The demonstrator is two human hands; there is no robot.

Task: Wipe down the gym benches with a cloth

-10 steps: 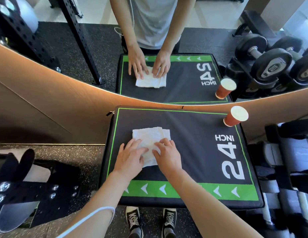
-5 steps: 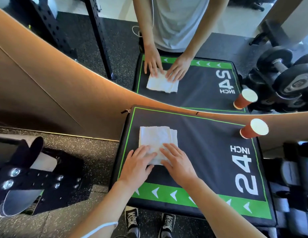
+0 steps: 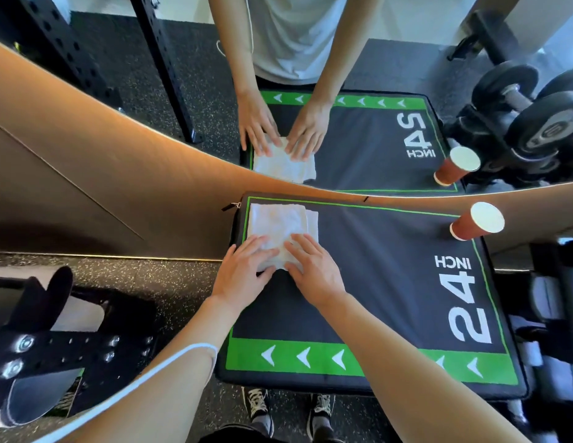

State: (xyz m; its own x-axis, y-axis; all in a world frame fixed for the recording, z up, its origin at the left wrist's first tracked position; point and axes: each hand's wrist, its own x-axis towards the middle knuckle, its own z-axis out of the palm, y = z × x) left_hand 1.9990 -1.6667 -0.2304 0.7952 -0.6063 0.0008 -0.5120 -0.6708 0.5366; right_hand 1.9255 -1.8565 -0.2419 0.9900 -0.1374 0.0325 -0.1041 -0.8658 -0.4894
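A folded white cloth (image 3: 278, 223) lies in the far left corner of a black padded box top (image 3: 381, 282) with a green border and "24 INCH" printed on it. My left hand (image 3: 243, 271) presses flat on the cloth's near left part. My right hand (image 3: 314, 266) presses flat on its near right part, fingers straight. Both hands lie side by side, pointing away from me.
A red paper cup (image 3: 475, 222) stands at the box's far right corner. A mirror (image 3: 358, 91) behind the box reflects the scene. Dumbbells (image 3: 534, 123) show in the reflection. A black metal bracket (image 3: 45, 346) sits low on the left. My shoes (image 3: 288, 407) stand below the box.
Both hands have slid the cloth away from me and leftward, from the box's middle left to its far left corner.
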